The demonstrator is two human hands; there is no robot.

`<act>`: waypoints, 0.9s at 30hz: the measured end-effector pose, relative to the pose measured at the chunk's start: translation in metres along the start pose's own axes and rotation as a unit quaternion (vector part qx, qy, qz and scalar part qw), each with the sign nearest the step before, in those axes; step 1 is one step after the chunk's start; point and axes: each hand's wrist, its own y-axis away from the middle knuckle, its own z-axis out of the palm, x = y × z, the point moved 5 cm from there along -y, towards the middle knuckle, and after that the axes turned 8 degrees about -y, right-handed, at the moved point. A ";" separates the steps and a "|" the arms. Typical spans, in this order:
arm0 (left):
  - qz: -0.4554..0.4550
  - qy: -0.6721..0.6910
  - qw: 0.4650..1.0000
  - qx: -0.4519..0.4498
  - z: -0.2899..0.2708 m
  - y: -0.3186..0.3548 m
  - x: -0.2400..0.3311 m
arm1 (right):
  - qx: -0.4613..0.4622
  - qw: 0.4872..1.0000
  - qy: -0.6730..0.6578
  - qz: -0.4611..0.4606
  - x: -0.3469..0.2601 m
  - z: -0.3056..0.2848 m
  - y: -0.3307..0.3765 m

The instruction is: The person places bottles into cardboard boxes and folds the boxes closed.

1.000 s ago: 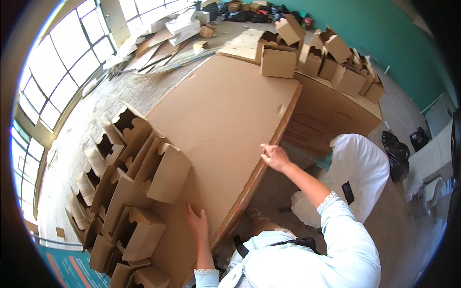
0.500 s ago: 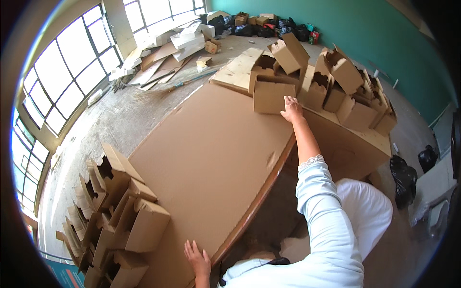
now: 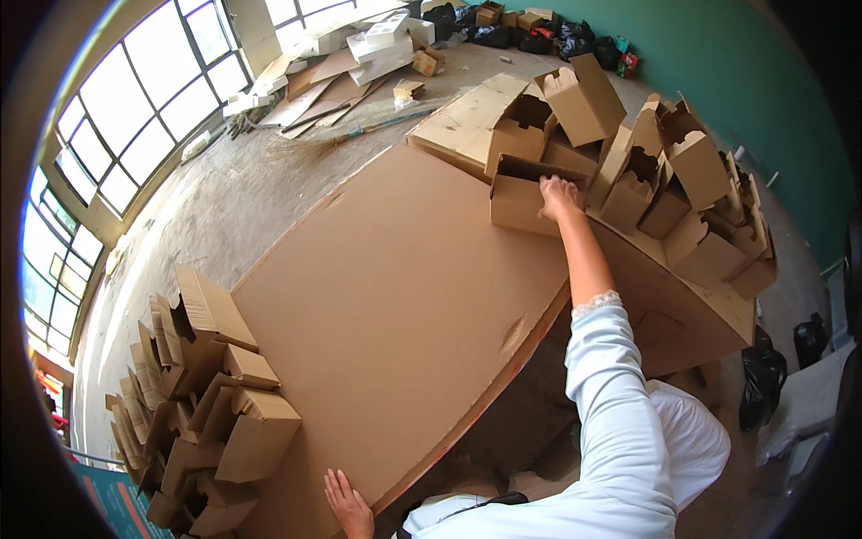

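Note:
My right arm stretches across to an open cardboard box at the far right corner of the cardboard-covered tabletop. Fingers of my right hand hook over the near wall of that box, closed on its rim; their tips are partly hidden inside. Down at the near edge, my left hand lies flat on the brown surface with its fingers stretched out, holding nothing. Left of it stands a cluster of nested open boxes.
Several more open boxes crowd a wooden board at the far right. A broom lies on the concrete floor, near flat cardboard and white foam pieces. Black bags rest on the floor at the right.
My right hand has gone from the box's side to gripping its top rim, and the box now tips so its open top shows. My left hand stays flat on the tabletop.

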 end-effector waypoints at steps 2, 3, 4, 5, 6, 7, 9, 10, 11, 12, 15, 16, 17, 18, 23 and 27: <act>-0.018 -0.008 1.000 -0.004 0.006 0.002 -0.003 | -0.036 0.997 -0.051 -0.041 -0.009 0.006 0.012; -0.032 -0.011 0.999 -0.005 0.007 0.008 -0.006 | -0.054 0.993 -0.077 -0.066 -0.021 0.008 0.022; -0.028 -0.007 1.000 -0.011 0.008 0.004 -0.003 | -0.010 0.989 -0.105 -0.104 -0.024 0.007 0.037; -0.025 -0.003 1.000 -0.017 0.009 -0.001 -0.002 | 0.003 0.988 -0.105 -0.118 -0.029 0.009 0.053; -0.027 0.000 0.999 -0.020 0.007 -0.005 0.000 | -0.003 0.984 -0.114 -0.134 -0.033 0.022 0.064; -0.025 0.005 1.000 -0.016 0.005 -0.004 0.001 | -0.007 0.977 -0.142 -0.160 -0.050 0.021 0.085; -0.034 0.013 0.999 -0.006 0.003 0.000 0.001 | -0.058 0.952 -0.164 -0.250 -0.095 0.006 0.135; -0.034 0.022 0.999 -0.005 0.002 0.000 -0.001 | -0.106 0.945 -0.142 -0.275 -0.120 -0.003 0.161; -0.036 0.030 0.999 -0.005 0.000 0.000 -0.004 | -0.119 0.923 -0.151 -0.333 -0.143 -0.004 0.187; -0.042 0.040 0.998 -0.003 -0.002 0.002 -0.004 | -0.074 0.885 -0.172 -0.428 -0.167 -0.016 0.218; -0.030 0.109 0.993 0.023 -0.010 0.006 -0.012 | -0.051 0.801 -0.265 -0.534 -0.224 -0.051 0.295; -0.024 0.121 0.991 0.042 -0.012 0.002 -0.013 | -0.063 0.782 -0.269 -0.559 -0.239 -0.055 0.307; -0.028 0.141 0.987 0.071 -0.016 0.005 -0.012 | -0.078 0.760 -0.268 -0.587 -0.256 -0.059 0.322; -0.029 0.154 0.984 0.082 -0.014 0.006 -0.011 | -0.083 0.747 -0.263 -0.605 -0.269 -0.061 0.334; -0.121 0.178 0.964 0.159 -0.028 0.089 -0.046 | -0.101 0.691 -0.223 -0.680 -0.356 -0.058 0.432; -0.253 0.183 0.922 0.228 -0.047 0.181 -0.095 | -0.100 0.684 -0.196 -0.696 -0.414 -0.060 0.511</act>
